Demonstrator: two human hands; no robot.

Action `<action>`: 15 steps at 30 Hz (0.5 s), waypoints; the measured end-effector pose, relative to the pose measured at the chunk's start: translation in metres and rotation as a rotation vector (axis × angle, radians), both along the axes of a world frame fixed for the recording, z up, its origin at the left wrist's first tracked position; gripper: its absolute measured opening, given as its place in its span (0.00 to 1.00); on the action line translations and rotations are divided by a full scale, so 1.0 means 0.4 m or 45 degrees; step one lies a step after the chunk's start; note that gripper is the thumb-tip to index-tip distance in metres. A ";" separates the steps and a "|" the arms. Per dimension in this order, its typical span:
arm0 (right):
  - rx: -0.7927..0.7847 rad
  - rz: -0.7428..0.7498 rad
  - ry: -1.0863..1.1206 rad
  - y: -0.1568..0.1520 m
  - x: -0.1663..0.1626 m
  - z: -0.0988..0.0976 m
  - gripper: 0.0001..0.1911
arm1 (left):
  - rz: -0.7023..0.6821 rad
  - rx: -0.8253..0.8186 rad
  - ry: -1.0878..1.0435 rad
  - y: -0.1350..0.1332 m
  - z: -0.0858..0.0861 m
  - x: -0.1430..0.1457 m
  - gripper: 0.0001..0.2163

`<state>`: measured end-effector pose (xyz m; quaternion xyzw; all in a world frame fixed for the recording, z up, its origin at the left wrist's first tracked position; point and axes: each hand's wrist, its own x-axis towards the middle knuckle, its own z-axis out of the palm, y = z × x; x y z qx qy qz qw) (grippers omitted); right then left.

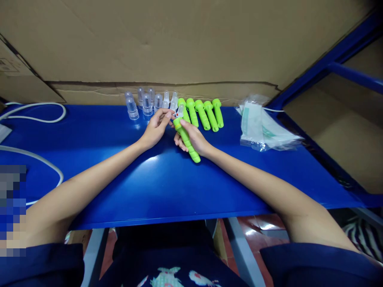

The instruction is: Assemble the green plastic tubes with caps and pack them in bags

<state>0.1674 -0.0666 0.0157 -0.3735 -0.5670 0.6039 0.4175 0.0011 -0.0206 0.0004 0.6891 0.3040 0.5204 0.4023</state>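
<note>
A lime-green ribbed tube shaped like a flashlight body (pixel 187 141) lies slanted in my right hand (pixel 196 137), whose fingers wrap round it. Its wide end points away from me, toward my left hand (pixel 157 126). The thumb and fingers of my left hand are closed together at that wide end; what they pinch is too small to make out. Just beyond the fingertips shows a small white part with a red spot (pixel 177 114). Behind my hands stand small translucent white caps (pixel 166 99), and several more green flashlight bodies (pixel 202 114) lie in a row.
Clear plastic cylinders (pixel 131 107) stand at the back of the blue table (pixel 155 183), left of the caps. Clear bags with printed white sheets (pixel 263 127) lie on the right. A white cable (pixel 44 155) curls at the left. Cardboard (pixel 179 44) walls the back.
</note>
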 end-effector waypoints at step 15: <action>0.029 0.031 -0.011 -0.008 0.000 -0.001 0.23 | 0.044 0.021 0.116 -0.001 -0.001 -0.008 0.28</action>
